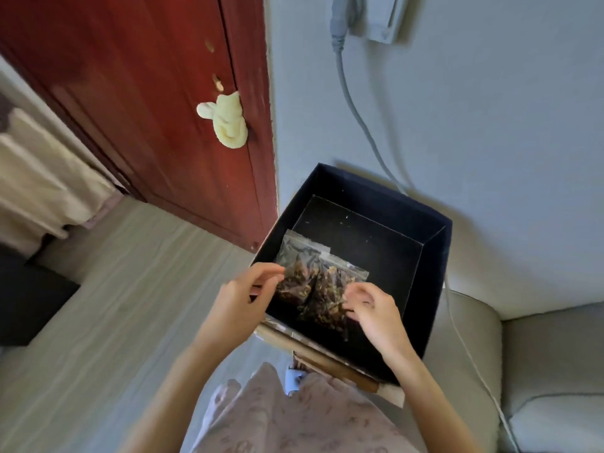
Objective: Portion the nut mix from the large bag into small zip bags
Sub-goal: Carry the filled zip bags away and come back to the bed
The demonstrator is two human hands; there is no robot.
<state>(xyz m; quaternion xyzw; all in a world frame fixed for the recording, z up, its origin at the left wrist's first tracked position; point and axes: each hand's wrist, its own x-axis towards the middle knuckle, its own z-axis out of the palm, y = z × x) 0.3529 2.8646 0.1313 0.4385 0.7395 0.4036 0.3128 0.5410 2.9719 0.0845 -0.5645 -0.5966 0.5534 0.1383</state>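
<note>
A deep, dark, square-walled box [353, 204] sat ahead of the person, matte inside, its floor dusted with pale crumbs. On that floor lay two small zip bags [313, 282], clear crinkly plastic packed with brown, lumpy nut mix, overlapping at the near-left corner. The left hand [248, 295] hovered at the bags' left edge, fingers loosely curled, seemingly holding nothing; the right hand [369, 308] touched the right edge, though whether it pinched the plastic I cannot tell. The bags were best laid flat, seals level, side by side.
</note>
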